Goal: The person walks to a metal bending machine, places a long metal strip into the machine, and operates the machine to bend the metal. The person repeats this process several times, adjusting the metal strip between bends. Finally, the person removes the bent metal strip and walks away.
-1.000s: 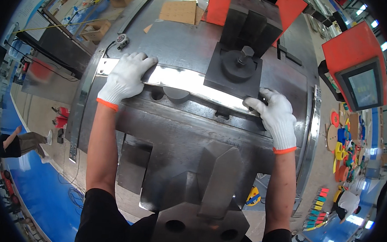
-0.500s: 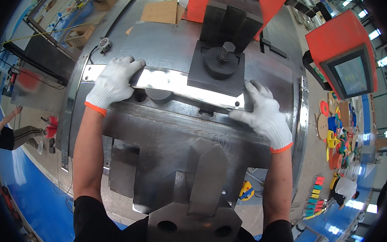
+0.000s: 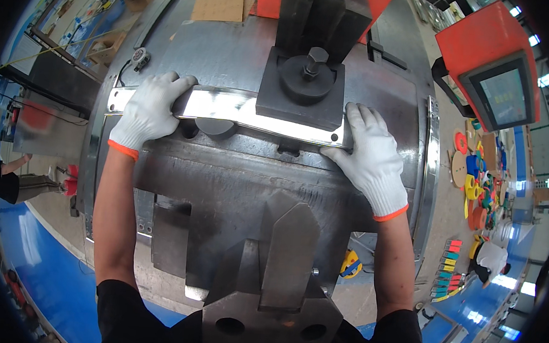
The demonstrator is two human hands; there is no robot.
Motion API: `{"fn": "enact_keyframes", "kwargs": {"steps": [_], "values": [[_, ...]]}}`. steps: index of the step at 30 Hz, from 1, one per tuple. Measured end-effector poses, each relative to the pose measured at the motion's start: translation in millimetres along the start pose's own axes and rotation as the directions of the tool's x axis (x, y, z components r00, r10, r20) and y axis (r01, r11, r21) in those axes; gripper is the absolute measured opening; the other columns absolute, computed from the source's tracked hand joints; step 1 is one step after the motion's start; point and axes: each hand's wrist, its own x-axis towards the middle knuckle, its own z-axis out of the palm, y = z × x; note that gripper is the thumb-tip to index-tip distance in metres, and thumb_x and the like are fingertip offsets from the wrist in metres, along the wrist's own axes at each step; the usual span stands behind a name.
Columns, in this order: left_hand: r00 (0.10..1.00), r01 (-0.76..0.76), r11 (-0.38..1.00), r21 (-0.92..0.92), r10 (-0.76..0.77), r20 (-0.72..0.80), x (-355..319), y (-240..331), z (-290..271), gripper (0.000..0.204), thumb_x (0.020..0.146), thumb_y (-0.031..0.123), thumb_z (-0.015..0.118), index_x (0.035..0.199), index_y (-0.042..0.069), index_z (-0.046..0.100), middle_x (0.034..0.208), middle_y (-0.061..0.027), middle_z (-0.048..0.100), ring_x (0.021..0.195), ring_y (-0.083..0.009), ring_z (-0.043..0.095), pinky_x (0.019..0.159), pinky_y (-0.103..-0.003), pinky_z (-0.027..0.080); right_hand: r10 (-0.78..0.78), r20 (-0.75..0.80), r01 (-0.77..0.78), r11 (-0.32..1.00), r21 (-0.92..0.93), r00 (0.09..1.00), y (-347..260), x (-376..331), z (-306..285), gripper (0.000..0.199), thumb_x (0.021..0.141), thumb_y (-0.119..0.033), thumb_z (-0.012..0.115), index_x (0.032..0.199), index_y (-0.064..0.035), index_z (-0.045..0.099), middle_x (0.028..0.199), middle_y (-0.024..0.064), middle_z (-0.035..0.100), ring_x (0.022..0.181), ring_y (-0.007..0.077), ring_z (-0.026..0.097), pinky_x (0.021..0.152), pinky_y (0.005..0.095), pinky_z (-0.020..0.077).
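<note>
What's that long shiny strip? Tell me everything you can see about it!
The shiny strip is long and silvery, and looks like polished metal. Small dark holes show near its left end, and one near its right. It runs crosswise, slanting slightly. The left hand grips it near the left end; the right hand is at the right end. A dark block hides part of its far edge; I can't tell if they touch.

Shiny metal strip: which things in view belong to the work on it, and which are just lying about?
Apparently in use:
shiny metal strip
left hand, on it
right hand, at its right end
dark bolted block

Apparently lying about:
brown sheet
coloured pieces, off rightward
</note>
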Motion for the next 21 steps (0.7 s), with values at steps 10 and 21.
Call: {"fn": "enact_keyframes", "kwargs": {"steps": [10,21], "values": [[1.000,-0.011,1.000,0.027,0.011,0.003,1.0,4.5,-5.0,0.061,0.072,0.002,0.070,0.133,0.010,0.067,0.106,-0.0192,0.067,0.104,-0.0415,0.066,0.093,-0.048,0.054,0.039,0.035,-0.040,0.999,0.024,0.999,-0.9,-0.9,-1.5,0.083,0.076,-0.040,0.091,0.140,-0.0005,0.056,0.140,0.0209,0.061,0.136,0.0400,0.056,0.106,0.0483,0.0548],[1.000,-0.017,1.000,-0.019,0.017,0.001,0.7,-2.5,-0.3,0.065,0.069,0.000,0.071,0.132,0.012,0.065,0.105,-0.0164,0.064,0.105,-0.0411,0.062,0.094,-0.048,0.051,0.051,0.046,-0.053,0.998,0.043,0.998,-4.6,-2.3,-4.1,0.083,0.076,-0.040,0.091,0.141,-0.0016,0.055,0.141,0.0196,0.061,0.137,0.0402,0.055,0.106,0.0486,0.0549]]}}
